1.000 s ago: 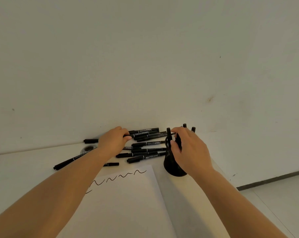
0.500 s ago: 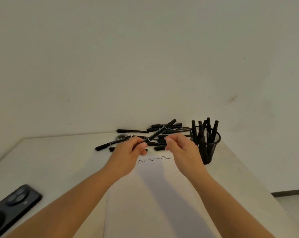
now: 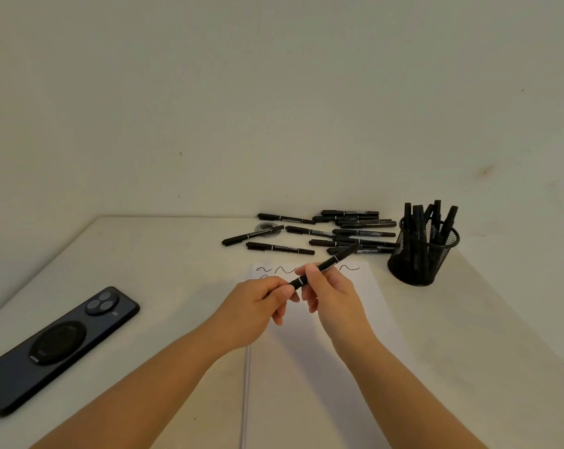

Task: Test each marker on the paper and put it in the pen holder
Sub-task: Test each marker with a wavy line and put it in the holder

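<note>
A black marker [image 3: 330,262] is held slanted above the white paper [image 3: 309,367]. My left hand [image 3: 258,307] pinches its lower capped end. My right hand [image 3: 330,294] grips the barrel just beyond that. Short black squiggles [image 3: 350,268] run along the paper's far edge. Several loose black markers [image 3: 345,233] lie in a pile at the back of the table. The black mesh pen holder [image 3: 418,257] stands to the right of the paper with several markers upright in it.
A dark phone [image 3: 57,346] lies face down at the table's left. A small round clear lid [image 3: 267,229] sits among the far markers. The wall rises directly behind the table, and the table's right edge runs close past the holder.
The left hand carried a marker from the pile toward me, and the right hand left the holder and took hold of the marker's barrel. The view tilted down.
</note>
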